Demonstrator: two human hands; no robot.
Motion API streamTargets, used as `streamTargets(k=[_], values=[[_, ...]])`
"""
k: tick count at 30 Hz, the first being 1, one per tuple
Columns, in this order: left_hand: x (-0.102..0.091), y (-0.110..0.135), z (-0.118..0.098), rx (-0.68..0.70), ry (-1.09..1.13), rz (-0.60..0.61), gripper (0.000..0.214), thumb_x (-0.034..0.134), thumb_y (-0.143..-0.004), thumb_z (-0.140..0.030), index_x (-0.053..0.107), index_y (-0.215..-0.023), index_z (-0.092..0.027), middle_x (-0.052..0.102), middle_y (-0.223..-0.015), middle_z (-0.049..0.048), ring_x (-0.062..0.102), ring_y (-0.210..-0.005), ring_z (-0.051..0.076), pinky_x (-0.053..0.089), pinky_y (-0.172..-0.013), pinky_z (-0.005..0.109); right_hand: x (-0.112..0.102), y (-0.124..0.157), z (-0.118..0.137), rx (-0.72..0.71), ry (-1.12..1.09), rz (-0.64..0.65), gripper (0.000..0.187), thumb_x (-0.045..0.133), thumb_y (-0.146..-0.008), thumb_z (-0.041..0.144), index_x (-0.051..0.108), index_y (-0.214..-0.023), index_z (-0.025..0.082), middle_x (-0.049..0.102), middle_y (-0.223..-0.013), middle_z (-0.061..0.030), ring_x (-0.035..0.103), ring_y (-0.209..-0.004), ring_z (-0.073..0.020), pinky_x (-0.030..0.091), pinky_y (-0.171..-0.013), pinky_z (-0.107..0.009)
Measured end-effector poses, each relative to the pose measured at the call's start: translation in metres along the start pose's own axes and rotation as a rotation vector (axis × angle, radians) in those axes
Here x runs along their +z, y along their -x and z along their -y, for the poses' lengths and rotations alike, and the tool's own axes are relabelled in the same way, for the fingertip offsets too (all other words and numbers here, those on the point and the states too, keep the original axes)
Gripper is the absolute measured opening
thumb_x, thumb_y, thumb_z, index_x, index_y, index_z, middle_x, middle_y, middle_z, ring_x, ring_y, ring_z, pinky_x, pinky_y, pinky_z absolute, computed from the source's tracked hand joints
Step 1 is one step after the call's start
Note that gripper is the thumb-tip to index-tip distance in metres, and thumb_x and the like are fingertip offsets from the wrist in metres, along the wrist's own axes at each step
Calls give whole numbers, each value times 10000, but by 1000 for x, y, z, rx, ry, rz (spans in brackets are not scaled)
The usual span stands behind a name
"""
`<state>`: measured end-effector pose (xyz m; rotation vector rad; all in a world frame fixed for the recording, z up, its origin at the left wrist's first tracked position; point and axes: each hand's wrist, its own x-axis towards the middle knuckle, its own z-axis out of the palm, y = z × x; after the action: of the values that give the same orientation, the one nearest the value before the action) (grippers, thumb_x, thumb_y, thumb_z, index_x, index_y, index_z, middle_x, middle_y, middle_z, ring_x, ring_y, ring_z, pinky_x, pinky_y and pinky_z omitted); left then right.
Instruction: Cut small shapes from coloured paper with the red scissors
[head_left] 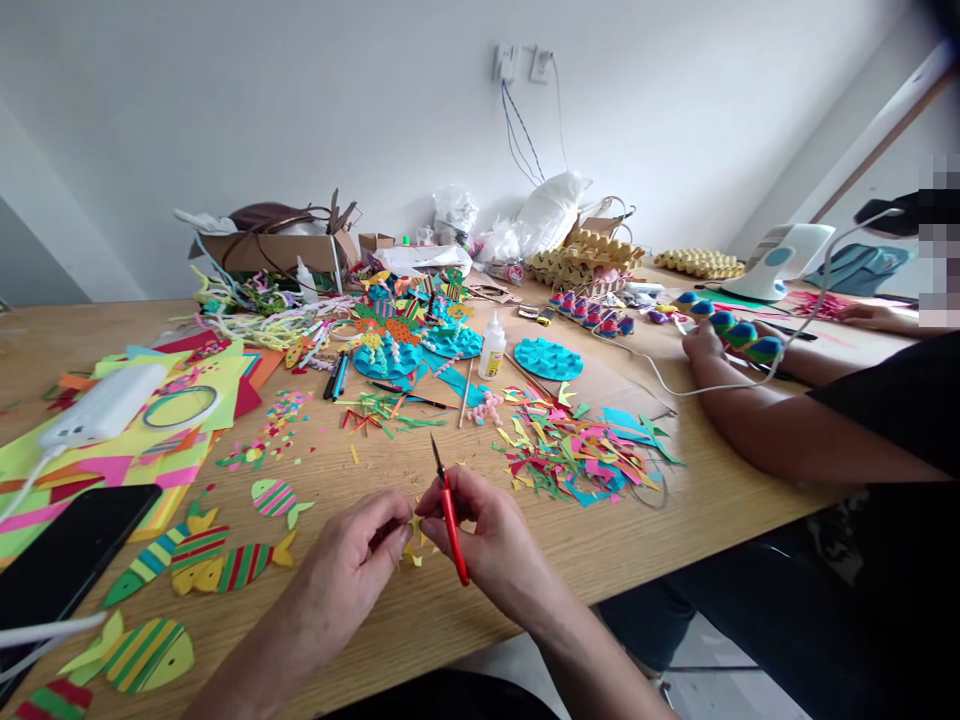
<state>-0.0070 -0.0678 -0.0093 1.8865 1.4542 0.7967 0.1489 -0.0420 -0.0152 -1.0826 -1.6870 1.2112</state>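
Observation:
My right hand (pixel 480 525) holds small red-handled scissors (pixel 453 530), their dark pointed blades facing away from me. Its thumb and fingertips also meet a small piece of yellow paper (pixel 415 527). My left hand (pixel 360 555) pinches that paper from the other side, just above the table; its full shape is partly hidden by fingers. Striped paper fish lie left of my hands: a pink-and-green fish (pixel 274 497), a red-and-green fish (pixel 246 567) and a yellow-and-green fish (pixel 150 655) among them. Ahead and to the right spreads a heap of coloured paper scraps (pixel 577 455).
A glue bottle (pixel 492 348) stands beside blue scalloped discs (pixel 548 358). Markers (pixel 337 377) lie nearby. At left are coloured sheets (pixel 225 395), a white power strip (pixel 105 403) and a black phone (pixel 75 545). A co-worker's hand (pixel 705 343) holds a painted egg-carton strip (pixel 731 330).

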Motion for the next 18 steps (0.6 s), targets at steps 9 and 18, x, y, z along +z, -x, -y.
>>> streamTargets(k=[9,18], values=[[0,-1,2,-21,18,78,183,410,-831,-226,529,-696,-197,535,-656,-12,518,-633,162,396,-595,244,-1,-4,2,-50,62,44,117,557,-704,104,484,-649,176,463,-601,54,420,-567,-95,324,-524,-196],[7,-1,0,-19,99,-26,204,409,-824,-242,484,-638,-208,437,-593,-44,446,-571,137,355,-529,219,5,-3,-3,2,-178,-55,74,545,-678,129,493,-673,182,483,-613,41,434,-572,-108,351,-534,-213]])
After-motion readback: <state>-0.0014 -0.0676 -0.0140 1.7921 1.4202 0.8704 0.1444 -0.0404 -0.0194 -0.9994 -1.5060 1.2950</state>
